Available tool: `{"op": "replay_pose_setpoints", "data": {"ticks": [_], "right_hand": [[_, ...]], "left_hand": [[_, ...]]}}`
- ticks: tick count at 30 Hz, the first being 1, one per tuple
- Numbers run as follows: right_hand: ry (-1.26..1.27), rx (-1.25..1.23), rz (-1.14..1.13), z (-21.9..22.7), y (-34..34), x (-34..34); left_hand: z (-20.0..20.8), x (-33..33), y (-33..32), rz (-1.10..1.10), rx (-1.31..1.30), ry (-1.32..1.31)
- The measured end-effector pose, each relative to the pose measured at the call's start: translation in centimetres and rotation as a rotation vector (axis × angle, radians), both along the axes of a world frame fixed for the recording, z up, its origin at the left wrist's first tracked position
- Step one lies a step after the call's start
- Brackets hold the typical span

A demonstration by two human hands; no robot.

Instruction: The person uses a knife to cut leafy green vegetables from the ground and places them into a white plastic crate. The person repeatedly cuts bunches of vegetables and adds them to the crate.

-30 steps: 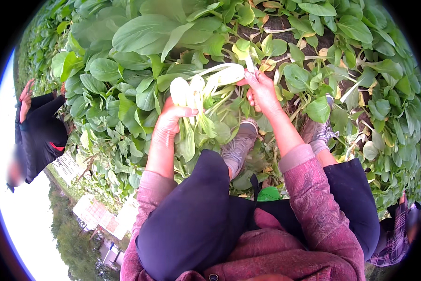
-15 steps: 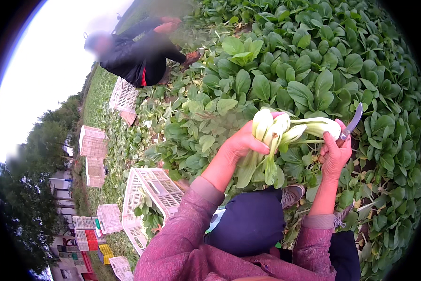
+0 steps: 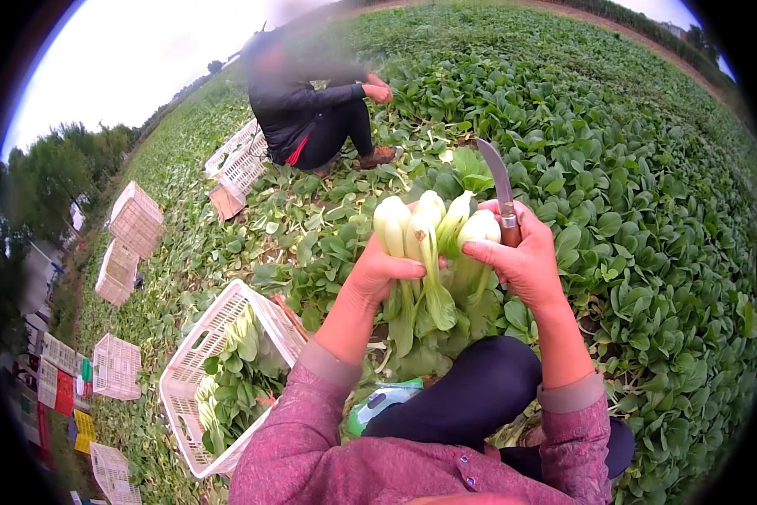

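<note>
My left hand (image 3: pixel 377 268) is closed around a bunch of bok choy (image 3: pixel 423 231), white stem ends up and green leaves hanging down. In my right hand (image 3: pixel 530 261) is a knife (image 3: pixel 498 177) with a curved blade and a wooden handle, its blade pointing up. The thumb and fingers of that same hand also grip one more bok choy head (image 3: pixel 481 229), close against the bunch. Both hands are raised in front of my bent knee, side by side.
A white plastic crate (image 3: pixel 195 370) holding cut bok choy stands to my left. Rows of growing bok choy (image 3: pixel 648 278) spread to the right. Ahead, a co-worker (image 3: pixel 311 118) crouches beside another crate (image 3: pixel 242 164). More crates (image 3: pixel 136 220) stand far left. A bag (image 3: pixel 378 404) lies by my knee.
My right hand has come left, bringing its bok choy head up against the bunch; the knife blade now points upward. The view has tilted and turned, showing more of the field and crate.
</note>
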State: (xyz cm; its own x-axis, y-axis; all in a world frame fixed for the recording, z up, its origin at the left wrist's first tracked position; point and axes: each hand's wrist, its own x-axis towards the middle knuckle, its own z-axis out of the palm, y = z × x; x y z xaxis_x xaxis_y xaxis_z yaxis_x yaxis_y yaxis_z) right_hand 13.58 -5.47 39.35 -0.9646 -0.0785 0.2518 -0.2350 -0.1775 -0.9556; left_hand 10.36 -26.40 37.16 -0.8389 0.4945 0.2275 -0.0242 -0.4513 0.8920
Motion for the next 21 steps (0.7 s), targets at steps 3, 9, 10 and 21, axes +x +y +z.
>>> {"op": "replay_pose_setpoints", "data": {"ticks": [3,9,10,21], "right_hand": [[-0.016,0.054,0.003,1.2,-3.2,1.1],[-0.010,0.032,-0.015,1.0,-8.9,2.8],[-0.044,0.016,0.021,1.4,-9.6,3.2],[-0.209,-0.035,0.083,-2.3,-14.5,1.9]], "left_hand": [[-1.0,1.7,-2.9,0.061,0.083,-0.041],[-2.3,5.0,-7.1,0.134,0.195,-0.092],[-2.7,5.3,-7.8,0.139,0.185,-0.075],[-7.8,5.8,-12.8,0.203,0.173,-0.143]]}}
